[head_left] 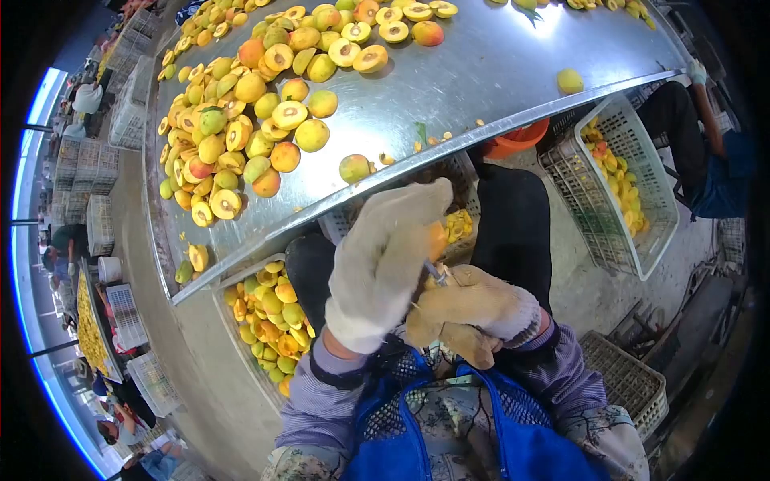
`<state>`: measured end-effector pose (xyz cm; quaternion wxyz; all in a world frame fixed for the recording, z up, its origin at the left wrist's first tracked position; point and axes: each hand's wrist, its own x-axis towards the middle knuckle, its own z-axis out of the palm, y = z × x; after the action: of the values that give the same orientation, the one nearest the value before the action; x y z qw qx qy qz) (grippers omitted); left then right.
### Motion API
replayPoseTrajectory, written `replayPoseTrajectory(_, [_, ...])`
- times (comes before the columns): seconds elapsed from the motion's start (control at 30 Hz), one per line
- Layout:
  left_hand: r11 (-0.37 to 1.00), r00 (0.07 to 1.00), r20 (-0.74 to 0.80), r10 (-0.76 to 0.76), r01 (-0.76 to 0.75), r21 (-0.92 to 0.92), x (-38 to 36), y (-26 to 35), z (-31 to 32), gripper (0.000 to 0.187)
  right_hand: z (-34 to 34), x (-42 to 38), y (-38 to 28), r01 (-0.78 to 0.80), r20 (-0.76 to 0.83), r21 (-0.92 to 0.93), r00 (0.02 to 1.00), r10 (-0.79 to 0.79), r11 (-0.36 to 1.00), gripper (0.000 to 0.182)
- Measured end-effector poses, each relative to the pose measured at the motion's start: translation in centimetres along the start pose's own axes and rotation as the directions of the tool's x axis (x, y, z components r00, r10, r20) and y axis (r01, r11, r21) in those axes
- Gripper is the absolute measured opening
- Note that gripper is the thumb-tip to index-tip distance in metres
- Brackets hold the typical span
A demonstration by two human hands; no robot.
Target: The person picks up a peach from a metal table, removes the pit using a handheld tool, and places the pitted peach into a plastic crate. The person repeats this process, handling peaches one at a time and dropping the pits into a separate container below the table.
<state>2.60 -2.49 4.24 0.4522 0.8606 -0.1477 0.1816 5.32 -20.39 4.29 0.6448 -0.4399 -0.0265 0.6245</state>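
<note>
My left hand (387,252), in a whitish glove and slightly blurred, is raised over my lap. Its fingers curl around a piece of orange-yellow peach (437,240), mostly hidden behind the glove. Just below it, my right hand (473,309), in a tan glove, is closed on a small metal tool (435,273). The tool's tip points up at the peach; its full shape is hidden. Beneath the hands, a crate holds cut yellow peach pieces (458,226). A heap of whole and halved peaches (233,132) lies on the metal table (449,88) ahead.
The table's raised edge (513,132) runs just beyond my knees. A crate of peach halves (273,321) stands at left, another crate (642,188) at right. An orange tub (517,139) sits under the table. A co-worker's gloved hand (696,72) is at the right corner.
</note>
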Motion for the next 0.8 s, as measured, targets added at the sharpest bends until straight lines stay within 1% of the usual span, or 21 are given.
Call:
replayPoseTrajectory(0.03, [0.913,0.961,0.052,-0.272,0.275,-0.302,0.1,0.3,0.1,0.031,0.0,0.1,0.0,0.042,0.007,-0.01,0.999,-0.042,0.999,0.034])
replayPoseTrajectory(0.07, [0.666,0.85,0.182,-0.494,0.505,-0.549,0.1,0.5,0.2,0.032,-0.1,0.2,0.1,0.084,0.015,-0.019,0.996,-0.083,0.996,0.034])
replayPoseTrajectory(0.1, [0.666,0.85,0.183,-0.495,0.506,-0.548,0.3,0.6,0.5,0.032,-0.5,0.4,0.7,0.083,0.015,-0.018,0.996,-0.083,0.996,0.034])
replayPoseTrajectory(0.13, [0.922,0.977,-0.034,-0.213,0.189,-0.337,0.5,0.7,0.9,0.032,-1.1,0.6,1.7,0.1,0.063,0.035,0.993,-0.102,0.994,0.033])
replayPoseTrajectory(0.17, [0.988,0.977,-0.156,0.144,-0.151,-0.037,0.6,0.6,1.1,0.031,-1.2,0.7,1.9,0.114,0.108,0.089,0.986,-0.123,0.99,0.033])
replayPoseTrajectory(0.2, [0.988,0.978,-0.154,0.143,-0.15,-0.039,0.7,0.4,1.0,0.031,-1.1,0.6,1.8,0.113,0.107,0.091,0.987,-0.123,0.989,0.033])
replayPoseTrajectory(0.27, [0.992,0.999,-0.008,-0.05,0.049,-0.117,0.6,-0.2,0.4,0.032,-0.5,0.2,0.7,-0.04,-0.001,0.133,0.999,0.04,0.99,0.032])
replayPoseTrajectory(0.3, [0.859,0.912,0.185,-0.367,0.408,-0.308,1.0,0.4,-0.3,0.033,-0.2,0.3,0.2,-0.04,-0.001,0.129,0.999,0.04,0.991,0.032])
replayPoseTrajectory(0.33, [0.859,0.911,0.181,-0.37,0.41,-0.308,0.9,0.4,-0.2,0.033,0.2,0.4,-0.2,-0.027,-0.035,0.057,0.999,0.029,0.998,0.031])
replayPoseTrajectory(0.4, [0.715,0.818,0.255,-0.515,0.574,-0.399,0.9,0.2,0.2,0.033,-0.3,0.9,0.3,-0.011,-0.069,-0.014,0.998,0.01,1.0,0.03])
replayPoseTrajectory(0.43, [0.83,0.898,0.178,-0.403,0.44,-0.343,0.7,0.0,0.3,0.033,-1.5,1.4,1.9,0.044,0.025,0.046,0.999,-0.045,0.998,0.03])
replayPoseTrajectory(0.47, [0.829,0.897,0.179,-0.404,0.442,-0.343,0.4,-0.1,0.6,0.033,-1.9,1.7,2.7,0.093,0.114,0.111,0.988,-0.105,0.989,0.03])
replayPoseTrajectory(0.5, [0.92,0.958,0.073,-0.277,0.286,-0.266,0.2,-0.2,0.8,0.032,-2.0,1.8,3.4,0.092,0.112,0.115,0.988,-0.105,0.989,0.03])
replayPoseTrajectory(0.53, [0.977,0.991,-0.022,-0.13,0.125,-0.171,0.1,-0.3,1.0,0.032,-1.9,1.8,3.8,0.167,0.072,0.128,0.981,-0.177,0.978,0.028])
replayPoseTrajectory(0.6, [0.988,0.997,-0.021,-0.081,0.077,-0.131,0.5,-0.3,1.0,0.032,-1.7,1.6,4.5,0.244,0.031,0.134,0.968,-0.25,0.96,0.027])
replayPoseTrajectory(0.63, [0.995,0.999,-0.019,-0.035,0.033,-0.091,0.7,-0.3,1.0,0.032,-1.6,1.4,5.0,0.211,-0.03,0.301,0.977,-0.212,0.93,0.025])
replayPoseTrajectory(0.67, [0.995,0.999,-0.02,-0.037,0.035,-0.091,1.2,-0.1,0.6,0.032,-1.7,1.2,5.3,0.183,-0.082,0.46,0.983,-0.163,0.869,0.023])
replayPoseTrajectory(0.7, [0.901,0.932,0.185,-0.311,0.351,-0.255,1.8,0.3,-0.1,0.031,-1.9,1.2,5.2,0.18,-0.081,0.461,0.984,-0.161,0.869,0.023])
replayPoseTrajectory(0.73, [0.69,0.757,0.416,-0.504,0.642,-0.334,2.0,0.6,-0.5,0.031,-2.3,1.3,4.8,0.114,0.059,0.484,0.985,-0.162,0.868,0.023])
replayPoseTrajectory(0.77, [0.755,0.82,0.345,-0.456,0.562,-0.339,2.0,0.4,-0.1,0.032,-2.7,1.4,4.5,0.051,0.195,0.497,0.966,-0.169,0.866,0.023])
replayPoseTrajectory(0.8, [0.756,0.821,0.349,-0.452,0.56,-0.339,1.8,0.2,0.3,0.032,-2.6,1.3,5.0,0.057,0.191,0.499,0.966,-0.173,0.865,0.023])
